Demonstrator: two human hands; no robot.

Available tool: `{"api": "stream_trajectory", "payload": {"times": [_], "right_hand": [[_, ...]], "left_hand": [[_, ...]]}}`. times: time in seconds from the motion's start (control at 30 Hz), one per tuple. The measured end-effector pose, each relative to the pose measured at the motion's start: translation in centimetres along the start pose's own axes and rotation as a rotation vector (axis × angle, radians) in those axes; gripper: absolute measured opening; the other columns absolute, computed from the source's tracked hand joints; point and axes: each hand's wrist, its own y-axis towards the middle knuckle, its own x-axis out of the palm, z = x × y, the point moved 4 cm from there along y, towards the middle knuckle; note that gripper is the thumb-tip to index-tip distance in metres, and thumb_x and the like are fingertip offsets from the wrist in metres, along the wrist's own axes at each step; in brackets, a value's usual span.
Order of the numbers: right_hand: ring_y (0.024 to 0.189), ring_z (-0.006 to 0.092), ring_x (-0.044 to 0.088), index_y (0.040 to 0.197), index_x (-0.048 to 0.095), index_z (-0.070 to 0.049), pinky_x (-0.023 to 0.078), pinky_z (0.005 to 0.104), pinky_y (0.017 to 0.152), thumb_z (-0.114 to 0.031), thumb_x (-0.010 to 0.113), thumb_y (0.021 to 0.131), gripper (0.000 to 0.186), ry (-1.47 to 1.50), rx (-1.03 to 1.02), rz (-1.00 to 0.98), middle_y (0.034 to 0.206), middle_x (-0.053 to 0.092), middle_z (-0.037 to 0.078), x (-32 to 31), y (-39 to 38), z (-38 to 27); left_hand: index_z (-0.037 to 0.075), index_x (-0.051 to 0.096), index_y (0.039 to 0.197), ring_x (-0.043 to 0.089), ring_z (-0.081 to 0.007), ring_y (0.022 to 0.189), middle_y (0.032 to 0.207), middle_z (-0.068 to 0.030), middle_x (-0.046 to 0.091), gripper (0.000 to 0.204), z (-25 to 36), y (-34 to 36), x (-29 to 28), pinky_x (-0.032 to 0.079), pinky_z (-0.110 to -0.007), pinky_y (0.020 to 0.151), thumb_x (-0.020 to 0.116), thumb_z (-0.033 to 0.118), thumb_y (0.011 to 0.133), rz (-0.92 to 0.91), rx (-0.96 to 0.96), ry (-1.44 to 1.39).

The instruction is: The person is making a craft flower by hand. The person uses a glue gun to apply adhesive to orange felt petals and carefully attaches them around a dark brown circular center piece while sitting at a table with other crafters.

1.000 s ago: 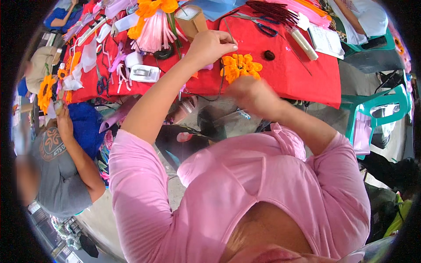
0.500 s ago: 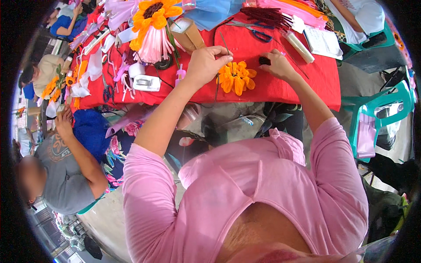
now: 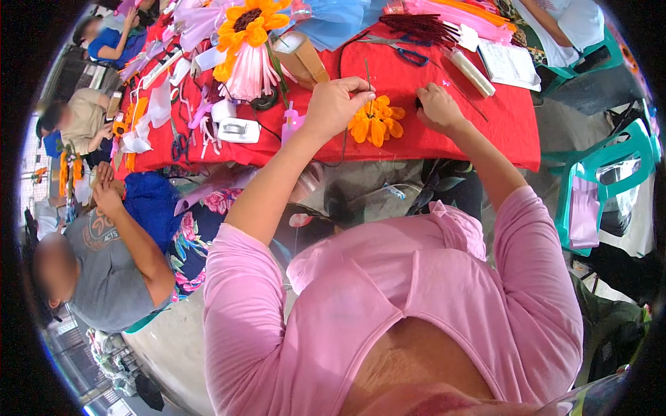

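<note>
An orange fuzzy flower [image 3: 377, 122], its petals spread in a ring, is low over the front of the red-covered table. My left hand [image 3: 338, 104] is closed in a pinch on a thin dark green stem [image 3: 368, 72] that stands up just above the petals. Whether the stem joins the flower is hidden by my fingers. To the right of the flower, my right hand [image 3: 440, 108] is curled closed around a small dark fuzzy piece [image 3: 418, 102], most of which my fingers cover.
A large orange flower [image 3: 250, 24], a brown box [image 3: 300, 61], and a white punch-like device [image 3: 238, 130] lie left. Blue-handled scissors [image 3: 409, 54], dark red fuzzy stems [image 3: 420, 26], a clear roll [image 3: 473, 73] and a notebook [image 3: 510, 64] lie behind and right. A co-worker [image 3: 111, 270] sits at left.
My left hand has shifted slightly right with the stem, which now stands more upright. My right hand has turned, and its fingers cover more of the dark piece.
</note>
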Motion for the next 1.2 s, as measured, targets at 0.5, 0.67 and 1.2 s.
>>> {"api": "stream_trajectory", "payload": {"times": [0.5,0.67,1.2], "right_hand": [[0.078,0.0137,0.06,0.107,0.055,0.005,0.048,0.0259,0.071,-0.007,0.056,0.08,0.03,1.347,0.155,-0.14,0.087,0.06,0.008,-2.6,-0.6,0.6],[0.079,0.0124,0.059,0.11,0.055,0.002,0.049,0.0259,0.073,-0.006,0.056,0.081,0.03,1.095,-0.075,-0.021,0.09,0.06,0.006,-10.2,0.1,-4.2],[0.092,0.0332,0.059,0.115,0.052,-0.006,0.048,0.037,0.081,-0.007,0.06,0.073,0.043,0.521,-0.423,0.347,0.104,0.059,0.017,-16.6,0.0,-9.5]], "left_hand": [[0.003,0.066,0.091,0.062,-0.0112,0.074,0.084,-0.0061,0.067,0.021,0.4,0.0,0.2,0.047,-0.025,0.068,0.064,0.02,0.079,0.089,0.029,-0.128],[0.004,0.066,0.092,0.064,-0.0152,0.075,0.082,-0.008,0.067,0.021,0.2,0.1,0.4,0.048,-0.027,0.068,0.064,0.021,0.079,0.064,-0.041,-0.072],[0.005,0.066,0.088,0.064,-0.0171,0.069,0.079,-0.0082,0.066,0.02,0.1,0.0,0.2,0.048,-0.029,0.061,0.062,0.024,0.08,0.096,0.047,-0.077]]}}
